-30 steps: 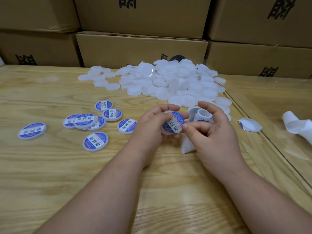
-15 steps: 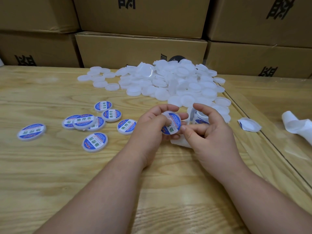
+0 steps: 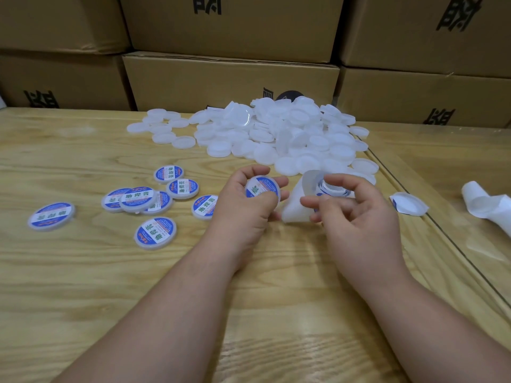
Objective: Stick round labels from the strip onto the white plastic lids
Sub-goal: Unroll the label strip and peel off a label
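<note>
The left hand (image 3: pixel 243 208) hides part of the labelled lid (image 3: pixel 262 189); the label strip (image 3: pixel 329 189) is half hidden behind right-hand fingers (image 3: pixel 345 181).

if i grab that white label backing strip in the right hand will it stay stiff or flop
The white label backing strip probably flops: it curls and droops below the right hand. It looks thin and translucent, so likely very light and easily creased.

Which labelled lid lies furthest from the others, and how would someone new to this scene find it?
Start at the heap of plain white lids at the back of the wooden table, then drop to the cluster of blue-labelled lids in front of it, left of the left hand. The loner lies well left of that cluster, touching no other lid.
</note>
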`<control>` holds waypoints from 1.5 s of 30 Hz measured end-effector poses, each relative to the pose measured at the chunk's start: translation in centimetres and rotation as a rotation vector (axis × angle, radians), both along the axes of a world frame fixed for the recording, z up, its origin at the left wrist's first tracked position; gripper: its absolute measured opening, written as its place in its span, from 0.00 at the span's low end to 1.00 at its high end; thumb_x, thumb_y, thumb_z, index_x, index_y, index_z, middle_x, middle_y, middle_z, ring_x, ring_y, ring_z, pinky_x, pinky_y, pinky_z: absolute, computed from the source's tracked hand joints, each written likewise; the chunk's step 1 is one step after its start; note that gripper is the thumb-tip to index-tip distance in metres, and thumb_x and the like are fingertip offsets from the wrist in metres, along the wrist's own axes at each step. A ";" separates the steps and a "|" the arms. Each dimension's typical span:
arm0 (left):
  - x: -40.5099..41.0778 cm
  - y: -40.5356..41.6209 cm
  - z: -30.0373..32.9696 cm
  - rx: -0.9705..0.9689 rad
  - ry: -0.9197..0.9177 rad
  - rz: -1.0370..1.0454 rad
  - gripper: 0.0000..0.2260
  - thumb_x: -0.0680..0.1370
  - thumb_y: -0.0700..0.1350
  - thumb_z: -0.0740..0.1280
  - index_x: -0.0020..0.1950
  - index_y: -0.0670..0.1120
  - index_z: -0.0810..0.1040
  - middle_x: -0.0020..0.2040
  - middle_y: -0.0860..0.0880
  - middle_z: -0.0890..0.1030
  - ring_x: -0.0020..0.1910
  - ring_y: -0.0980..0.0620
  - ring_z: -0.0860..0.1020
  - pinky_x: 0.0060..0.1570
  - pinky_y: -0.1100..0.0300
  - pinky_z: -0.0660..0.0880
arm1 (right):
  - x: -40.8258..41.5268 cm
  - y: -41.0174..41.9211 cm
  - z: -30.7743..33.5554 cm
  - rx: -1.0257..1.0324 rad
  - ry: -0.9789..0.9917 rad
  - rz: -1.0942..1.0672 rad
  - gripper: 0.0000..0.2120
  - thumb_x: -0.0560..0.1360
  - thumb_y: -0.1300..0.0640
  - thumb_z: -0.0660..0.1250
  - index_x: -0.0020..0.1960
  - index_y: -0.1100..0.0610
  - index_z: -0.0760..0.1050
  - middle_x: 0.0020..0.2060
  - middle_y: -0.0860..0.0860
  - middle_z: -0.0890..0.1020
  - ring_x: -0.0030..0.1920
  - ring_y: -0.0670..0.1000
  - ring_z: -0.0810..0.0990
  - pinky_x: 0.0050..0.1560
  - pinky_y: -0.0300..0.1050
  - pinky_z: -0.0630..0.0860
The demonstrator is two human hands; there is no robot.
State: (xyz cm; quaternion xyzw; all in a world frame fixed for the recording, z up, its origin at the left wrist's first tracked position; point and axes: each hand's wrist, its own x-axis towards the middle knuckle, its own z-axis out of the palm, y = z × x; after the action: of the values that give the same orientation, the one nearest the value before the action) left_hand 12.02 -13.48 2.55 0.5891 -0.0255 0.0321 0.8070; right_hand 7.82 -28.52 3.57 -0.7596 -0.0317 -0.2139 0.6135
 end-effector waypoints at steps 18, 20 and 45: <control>0.6 0.6 0.7 -0.323 0.111 0.323 0.11 0.86 0.48 0.50 0.57 0.58 0.70 0.44 0.44 0.87 0.23 0.52 0.69 0.23 0.63 0.66 | 3.2 -4.5 -0.7 0.070 -0.018 -0.358 0.06 0.73 0.58 0.66 0.46 0.47 0.77 0.42 0.47 0.84 0.37 0.40 0.78 0.36 0.28 0.71; 0.8 0.8 0.7 -0.399 0.133 0.387 0.13 0.85 0.43 0.54 0.61 0.61 0.68 0.46 0.46 0.87 0.25 0.52 0.72 0.25 0.62 0.69 | 3.4 -4.3 -1.0 0.034 -0.009 -0.335 0.07 0.75 0.60 0.66 0.46 0.47 0.77 0.42 0.47 0.83 0.37 0.41 0.78 0.36 0.27 0.71; 2.4 -2.5 -1.0 0.869 -0.133 0.146 0.29 0.74 0.34 0.57 0.71 0.57 0.73 0.67 0.52 0.76 0.62 0.53 0.75 0.52 0.65 0.67 | 2.3 -2.9 -0.6 -0.111 -0.113 -0.208 0.06 0.75 0.56 0.69 0.41 0.46 0.77 0.36 0.40 0.81 0.35 0.43 0.76 0.36 0.29 0.71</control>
State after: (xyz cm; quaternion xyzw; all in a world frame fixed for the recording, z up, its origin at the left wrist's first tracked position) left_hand 14.47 -16.01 1.59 0.8705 -0.0469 0.1131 0.4768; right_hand 10.13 -31.42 3.00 -0.7784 0.0008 -0.3165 0.5421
